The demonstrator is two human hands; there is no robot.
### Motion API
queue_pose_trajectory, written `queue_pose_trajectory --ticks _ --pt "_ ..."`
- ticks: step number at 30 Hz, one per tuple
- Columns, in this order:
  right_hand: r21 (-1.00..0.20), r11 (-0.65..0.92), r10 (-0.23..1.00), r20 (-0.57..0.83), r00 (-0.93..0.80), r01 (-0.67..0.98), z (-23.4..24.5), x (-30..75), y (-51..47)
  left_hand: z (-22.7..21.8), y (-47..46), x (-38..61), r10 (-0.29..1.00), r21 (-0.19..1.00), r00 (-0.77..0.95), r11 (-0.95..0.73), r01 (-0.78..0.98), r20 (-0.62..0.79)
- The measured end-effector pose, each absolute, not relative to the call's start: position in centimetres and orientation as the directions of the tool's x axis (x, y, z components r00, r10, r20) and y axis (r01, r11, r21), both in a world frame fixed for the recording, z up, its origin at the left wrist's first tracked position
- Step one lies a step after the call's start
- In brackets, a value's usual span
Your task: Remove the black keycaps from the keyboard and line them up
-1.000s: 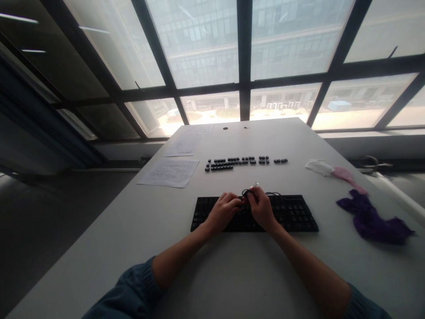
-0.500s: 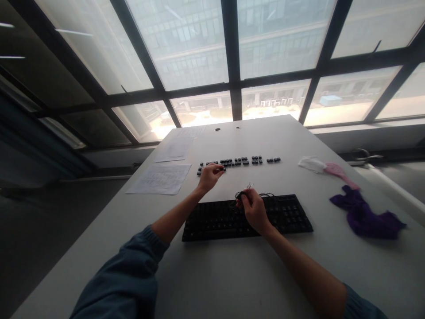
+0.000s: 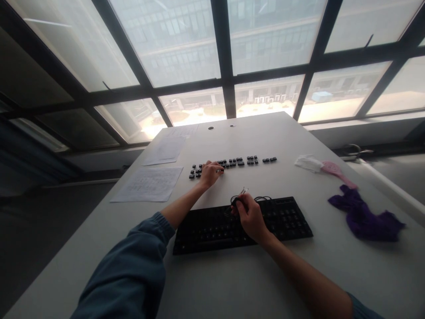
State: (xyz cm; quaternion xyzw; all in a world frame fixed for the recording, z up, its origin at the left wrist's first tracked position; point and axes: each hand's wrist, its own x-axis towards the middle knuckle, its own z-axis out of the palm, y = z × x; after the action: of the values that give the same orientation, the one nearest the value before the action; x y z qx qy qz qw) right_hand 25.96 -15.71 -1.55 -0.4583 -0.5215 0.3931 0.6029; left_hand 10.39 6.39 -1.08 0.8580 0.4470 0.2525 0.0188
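Left hand (image 3: pixel 210 173) is sitting at key caps (image 3: pixel 241 163) lined up beyond the keyboard (image 3: pixel 288 217); cannot tell its grip. Right hand (image 3: pixel 251 218) is pinching a small tool (image 3: pixel 235 201) over the keyboard. Advisable: keeping neighbouring caps undisturbed.

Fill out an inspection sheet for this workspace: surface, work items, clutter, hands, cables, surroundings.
Surface: white table, with two dark openings near its far end.
Work items: black keyboard; small black keycaps grouped in rows beyond it.
Clutter: papers at left; white cloth, pink object and purple cloth at right.
Hands: left hand at the keycaps, grip unclear; right hand holding a small dark object above the keyboard.
Cables: black cable looped behind the keyboard.
Surroundings: large windows ahead.
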Motion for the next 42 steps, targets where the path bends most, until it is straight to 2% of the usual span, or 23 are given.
queue_pose_trajectory --ticks 8,14,19,22,26,30,34,38,42 --pt "-0.967 0.254 0.957 0.252 0.145 0.002 -1.3 26.0 -15.8 -1.2 6.0 10.4 0.795 0.249 0.435 -0.564 0.787 0.424" --pt "-0.966 0.258 0.952 0.251 0.173 -0.020 -1.1 25.9 -15.8 -0.8 5.9 10.2 0.812 0.284 0.414 -0.546 0.788 0.411" --pt "-0.962 0.236 0.937 0.190 0.293 -0.134 -0.6 26.5 -15.4 2.2 4.5 9.3 0.795 0.323 0.351 -0.544 0.774 0.496" --pt "-0.960 0.259 0.916 0.211 0.343 -0.102 -0.1 27.2 -15.4 4.6 1.3 8.7 0.774 0.355 0.322 -0.561 0.747 0.545" --pt "-0.939 0.331 0.913 0.343 0.220 0.089 0.2 27.8 -15.9 5.8 -5.7 8.5 0.753 0.403 0.392 -0.629 0.664 0.529" --pt "-0.889 0.382 0.915 0.403 0.033 0.252 -0.2 27.7 -16.3 3.9 -11.8 8.8 0.775 0.482 0.466 -0.631 0.608 0.426" --pt "-0.843 0.427 0.902 0.423 -0.087 0.326 -0.2 27.4 -16.6 1.6 -14.0 8.7 0.812 0.543 0.445 -0.584 0.603 0.379" --pt "-0.778 0.494 0.869 0.450 -0.205 0.388 0.2 27.3 -17.0 1.2 -14.1 8.4 0.826 0.562 0.415 -0.564 0.605 0.382" --pt "-0.726 0.538 0.843 0.477 -0.251 0.428 0.0 27.4 -17.5 2.1 -14.3 8.5 0.789 0.561 0.511 -0.607 0.563 0.341"
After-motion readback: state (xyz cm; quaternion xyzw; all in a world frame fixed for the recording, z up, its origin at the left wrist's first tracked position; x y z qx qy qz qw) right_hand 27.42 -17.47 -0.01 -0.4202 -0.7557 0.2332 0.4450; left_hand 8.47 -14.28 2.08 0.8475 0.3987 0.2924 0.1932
